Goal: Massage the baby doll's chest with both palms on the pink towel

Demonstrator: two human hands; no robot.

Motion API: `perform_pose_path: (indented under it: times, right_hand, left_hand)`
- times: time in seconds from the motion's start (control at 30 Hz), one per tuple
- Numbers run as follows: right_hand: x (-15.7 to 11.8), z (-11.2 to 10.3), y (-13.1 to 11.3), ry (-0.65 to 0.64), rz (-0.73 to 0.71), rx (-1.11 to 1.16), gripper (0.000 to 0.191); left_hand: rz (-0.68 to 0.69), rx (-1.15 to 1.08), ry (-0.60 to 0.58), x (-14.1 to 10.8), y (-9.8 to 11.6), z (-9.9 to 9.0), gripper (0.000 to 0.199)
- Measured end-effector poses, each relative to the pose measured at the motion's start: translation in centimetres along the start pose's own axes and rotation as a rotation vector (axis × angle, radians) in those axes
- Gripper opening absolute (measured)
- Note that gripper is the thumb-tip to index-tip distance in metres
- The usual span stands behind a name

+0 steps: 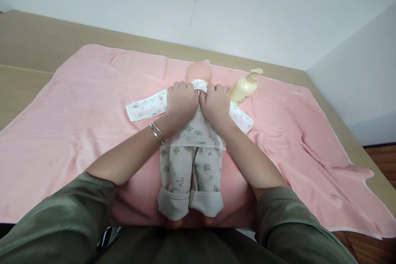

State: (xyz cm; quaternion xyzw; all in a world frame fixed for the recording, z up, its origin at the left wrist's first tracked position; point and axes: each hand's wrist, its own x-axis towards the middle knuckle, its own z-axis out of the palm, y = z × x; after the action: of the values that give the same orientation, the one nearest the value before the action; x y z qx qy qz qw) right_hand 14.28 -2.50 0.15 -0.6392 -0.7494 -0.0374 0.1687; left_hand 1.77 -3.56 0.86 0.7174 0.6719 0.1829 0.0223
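A baby doll (pixel 198 71) lies stretched out on a pink blanket, its bald head away from me. It wears a white printed baby shirt (pixel 195 132) and matching pants (pixel 179 169) with turned-up cuffs. My left hand (pixel 182 101) and my right hand (pixel 215 103) are side by side at the shirt's collar, below the doll's head. The fingers of both curl down over the shoulders, closed on the shirt, with the thumbs near each other at the middle. The sleeves spread out to either side. My hands hide the doll's shoulders.
A cream pump bottle (pixel 244 88) leans on its side by the right sleeve, close to my right hand. The wrinkled pink blanket (pixel 93 90) covers much of the wooden table (pixel 27 37). Behind it rises a white wall (pixel 139 4).
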Motion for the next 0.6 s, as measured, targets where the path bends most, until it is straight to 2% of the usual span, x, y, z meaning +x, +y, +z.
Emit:
perform_pose_path:
  times: [0.2,0.37,0.5,0.6]
  right_hand:
    - [0.9,-0.2,0.5,-0.135,-0.049,0.085,0.045]
    - [0.4,-0.7,0.3,-0.168,0.018,0.082,0.056]
    - [-1.9,-2.4,-1.3,-0.198,-0.078,0.003,0.058]
    - [-2.4,-3.3,-1.6,-0.265,-0.156,-0.003,0.052]
  left_hand:
    - [0.122,0.055,-0.05,-1.3,0.8,-0.2,0.049]
    - [0.329,0.18,-0.148,0.4,-1.1,0.2,0.046]
    - [0.188,0.083,-0.218,2.9,-3.4,0.5,0.047]
    - [0.102,0.002,-0.214,3.3,-3.5,0.4,0.05]
